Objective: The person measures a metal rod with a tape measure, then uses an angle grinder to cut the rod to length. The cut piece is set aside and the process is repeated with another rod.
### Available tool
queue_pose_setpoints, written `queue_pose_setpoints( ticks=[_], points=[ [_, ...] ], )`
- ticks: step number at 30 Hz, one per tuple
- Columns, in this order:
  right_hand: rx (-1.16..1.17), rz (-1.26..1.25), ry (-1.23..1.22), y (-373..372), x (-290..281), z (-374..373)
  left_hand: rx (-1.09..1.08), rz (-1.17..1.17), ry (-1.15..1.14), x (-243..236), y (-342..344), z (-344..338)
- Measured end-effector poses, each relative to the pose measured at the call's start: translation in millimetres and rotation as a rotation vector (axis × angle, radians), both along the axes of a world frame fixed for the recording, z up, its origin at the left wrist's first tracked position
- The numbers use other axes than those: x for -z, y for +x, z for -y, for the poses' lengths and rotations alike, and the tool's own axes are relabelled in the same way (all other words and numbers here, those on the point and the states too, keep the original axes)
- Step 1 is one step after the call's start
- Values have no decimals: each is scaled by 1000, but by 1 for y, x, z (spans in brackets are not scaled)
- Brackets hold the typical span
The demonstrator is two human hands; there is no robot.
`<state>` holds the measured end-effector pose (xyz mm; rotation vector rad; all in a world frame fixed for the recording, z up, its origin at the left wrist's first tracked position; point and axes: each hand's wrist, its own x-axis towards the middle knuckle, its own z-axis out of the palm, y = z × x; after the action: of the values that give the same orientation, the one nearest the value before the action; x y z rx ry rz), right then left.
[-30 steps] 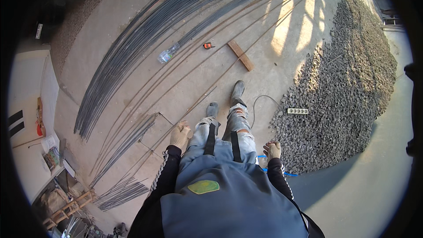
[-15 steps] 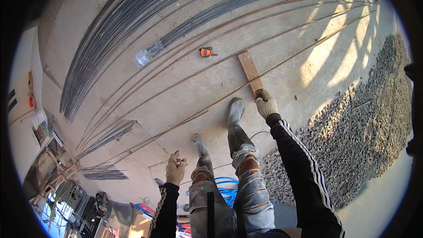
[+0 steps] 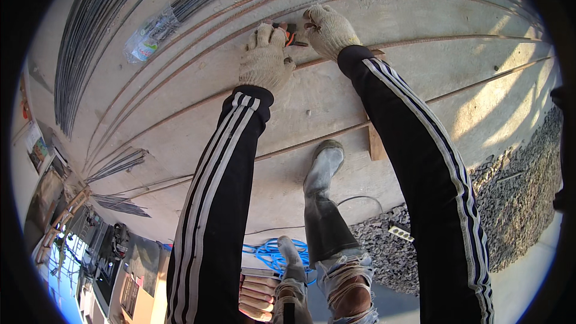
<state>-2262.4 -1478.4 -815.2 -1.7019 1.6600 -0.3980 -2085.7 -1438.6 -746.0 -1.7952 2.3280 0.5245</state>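
The head view looks down on a grey concrete floor crossed by long curving steel bars, with a dark bundle at upper left, patches of sunlight at the right, a heap of gravel at lower right and a coiled blue hose near the boots. An orange-and-black tape measure sits between the two hands, ahead of the person; whether it rests on the floor or is lifted cannot be made out. The left hand has its fingers bent over the near side of it, though how firmly they close is hidden; the right hand is half curled just beside it, and I cannot tell if the fingertips pinch anything. Half a second earlier the tape measure lay untouched, the left hand was back near the legs and the right was at the wooden plank; both have since reached forward. The gloves are off-white coarse knit, the sleeves smooth black with white stripes, the jeans frayed and torn, the plank flat and straight-edged, the gravel jagged, and the thin rusty bars ribbed
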Motion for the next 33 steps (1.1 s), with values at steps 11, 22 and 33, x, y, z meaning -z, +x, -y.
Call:
queue_pose_setpoints(
  ticks=[11,22,33],
  points=[
    [-25,-31,-65,-5,23,6,-248,1,167,15,17,-25],
    [894,1030,956,-52,-99,-246,-1785,-909,706,-181,72,-309],
    [1749,1219,891,51,-40,-292,-1801,-1412,736,-287,29,-321]
  ],
)
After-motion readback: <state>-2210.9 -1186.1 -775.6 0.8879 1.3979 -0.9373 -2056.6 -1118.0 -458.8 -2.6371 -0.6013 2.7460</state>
